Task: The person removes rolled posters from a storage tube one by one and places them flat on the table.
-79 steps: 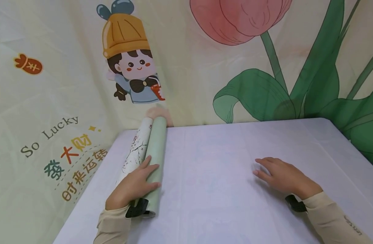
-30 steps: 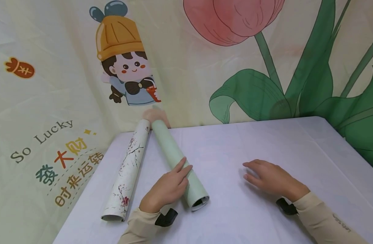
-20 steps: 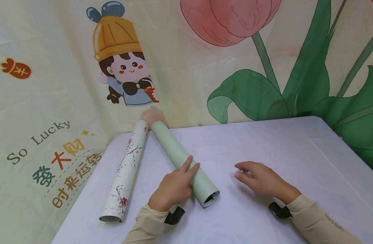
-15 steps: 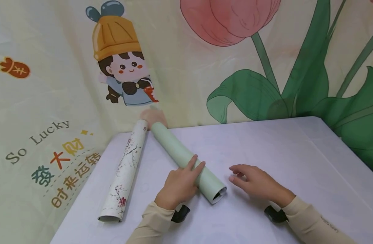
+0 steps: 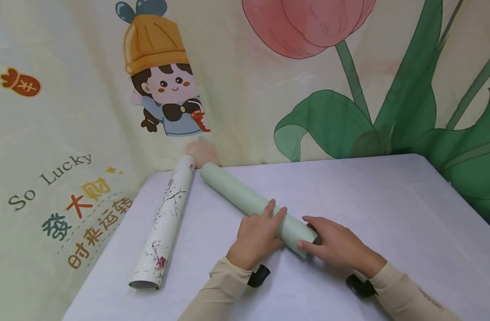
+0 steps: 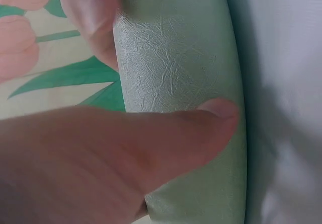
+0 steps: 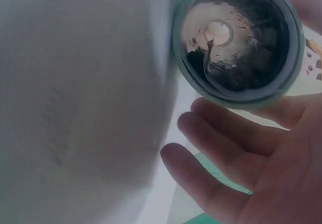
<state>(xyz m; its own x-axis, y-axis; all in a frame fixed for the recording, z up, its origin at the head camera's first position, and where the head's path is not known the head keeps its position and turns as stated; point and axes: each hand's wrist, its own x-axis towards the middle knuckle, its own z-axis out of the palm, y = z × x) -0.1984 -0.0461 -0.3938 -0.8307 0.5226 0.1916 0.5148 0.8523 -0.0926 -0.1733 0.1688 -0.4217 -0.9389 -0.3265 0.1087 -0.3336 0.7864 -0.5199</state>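
Note:
A pale green wallpaper roll (image 5: pixel 238 191) lies slanted on the table, its far end at the back left and its near end at the right. My left hand (image 5: pixel 257 236) grips it from above, the thumb (image 6: pixel 211 118) along the near side and fingers over the far side. In the left wrist view the roll's surface is finely wrinkled. My right hand (image 5: pixel 337 240) holds the open near end between thumb and index finger. Its other fingers (image 7: pixel 216 143) are loosely bent beside the rim. In the right wrist view the hollow end (image 7: pixel 241 43) shows dark, shiny inner layers.
A second wallpaper roll (image 5: pixel 170 218), white with a printed blossom branch, lies along the table's left side. The table (image 5: pixel 389 200) wears a white cloth. Behind it hangs a printed backdrop (image 5: pixel 237 80) with a cartoon child and tulips.
My left hand has moved the green roll away from the white one, swinging its near end rightward. My right hand has come left, and its thumb and index finger are now around that end.

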